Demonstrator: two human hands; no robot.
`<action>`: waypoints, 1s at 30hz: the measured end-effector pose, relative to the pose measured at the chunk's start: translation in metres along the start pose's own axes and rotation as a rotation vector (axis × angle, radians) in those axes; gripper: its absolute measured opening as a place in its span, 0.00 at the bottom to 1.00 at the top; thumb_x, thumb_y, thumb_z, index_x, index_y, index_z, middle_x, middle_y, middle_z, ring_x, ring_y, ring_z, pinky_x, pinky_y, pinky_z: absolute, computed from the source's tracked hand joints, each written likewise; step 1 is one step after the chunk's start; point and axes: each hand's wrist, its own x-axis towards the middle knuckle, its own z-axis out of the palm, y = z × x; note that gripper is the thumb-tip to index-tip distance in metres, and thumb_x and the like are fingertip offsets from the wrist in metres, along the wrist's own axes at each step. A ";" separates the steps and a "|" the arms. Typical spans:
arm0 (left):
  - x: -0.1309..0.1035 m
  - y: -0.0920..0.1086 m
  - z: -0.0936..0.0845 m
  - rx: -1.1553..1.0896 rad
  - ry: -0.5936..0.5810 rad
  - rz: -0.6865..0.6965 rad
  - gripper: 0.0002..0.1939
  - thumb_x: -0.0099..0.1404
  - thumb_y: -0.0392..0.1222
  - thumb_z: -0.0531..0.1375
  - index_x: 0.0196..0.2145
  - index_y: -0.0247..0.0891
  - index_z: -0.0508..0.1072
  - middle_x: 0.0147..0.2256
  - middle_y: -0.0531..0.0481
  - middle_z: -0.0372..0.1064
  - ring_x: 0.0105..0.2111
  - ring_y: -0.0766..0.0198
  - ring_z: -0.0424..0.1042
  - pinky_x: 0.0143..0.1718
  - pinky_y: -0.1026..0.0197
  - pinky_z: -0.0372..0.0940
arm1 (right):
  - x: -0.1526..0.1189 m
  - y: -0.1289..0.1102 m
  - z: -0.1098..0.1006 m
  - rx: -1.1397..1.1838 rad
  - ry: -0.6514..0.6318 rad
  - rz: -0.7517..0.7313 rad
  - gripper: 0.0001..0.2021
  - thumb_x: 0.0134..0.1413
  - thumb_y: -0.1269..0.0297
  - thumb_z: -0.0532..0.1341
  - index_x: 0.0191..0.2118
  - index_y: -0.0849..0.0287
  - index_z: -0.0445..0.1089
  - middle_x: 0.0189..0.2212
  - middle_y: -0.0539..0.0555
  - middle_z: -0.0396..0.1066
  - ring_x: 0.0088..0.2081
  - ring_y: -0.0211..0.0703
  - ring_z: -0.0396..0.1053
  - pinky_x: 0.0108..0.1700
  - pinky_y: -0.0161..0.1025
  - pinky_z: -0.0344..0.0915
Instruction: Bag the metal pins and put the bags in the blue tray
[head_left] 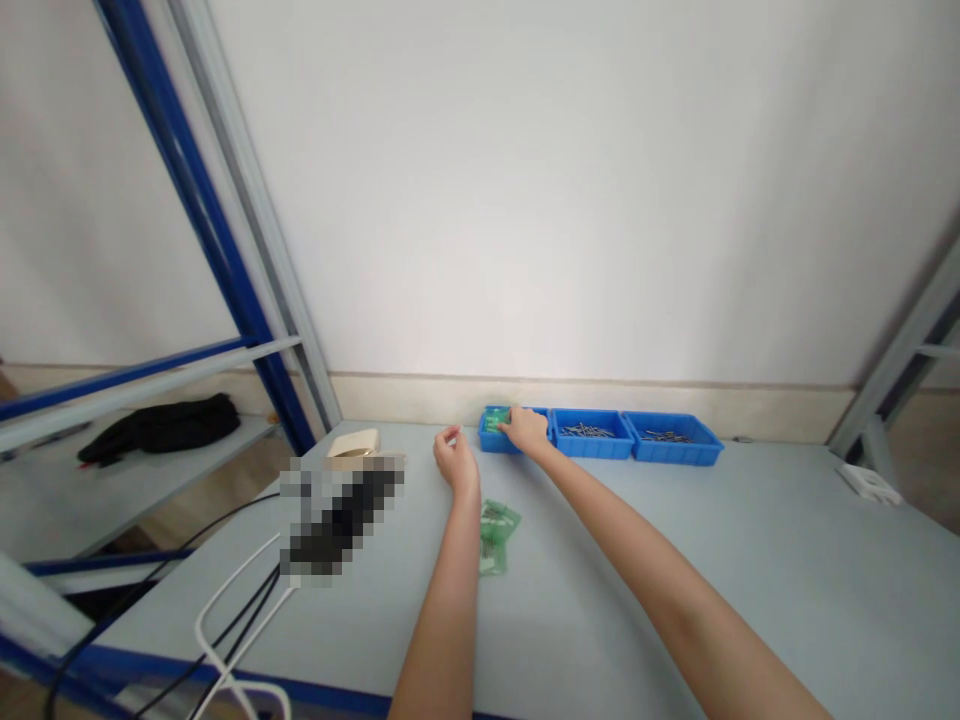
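Observation:
My right hand [527, 430] reaches into the leftmost blue bin [499, 443]. Its thumb and fingers close on a small green plastic bag [496, 421] there; the hand hides part of the bin. Just left of that bin, my left hand [455, 462] is held with its fingers curled in toward the thumb. Whatever it may hold is too small or hidden to make out. Several more green bags [496, 522] with small items inside lie on the table beside my left forearm, partly overlapping.
Thin metal pieces lie in the middle blue bin [600, 449] and the right blue bin [686, 455]. A cream-coloured box [355, 442], a blurred-out dark item [341, 525] and a white cable [217, 655] are at left. Far right lies a white object [870, 484]. Behind the table [750, 560] rises a wall.

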 end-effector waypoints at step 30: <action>-0.078 0.036 0.021 -0.152 -0.997 0.174 0.15 0.58 0.49 0.55 0.28 0.34 0.74 0.26 0.47 0.73 0.25 0.63 0.69 0.27 0.64 0.63 | -0.133 0.131 -0.023 1.138 -0.053 -0.136 0.16 0.45 0.58 0.62 0.41 0.59 0.71 0.39 0.57 0.74 0.38 0.47 0.71 0.42 0.44 0.67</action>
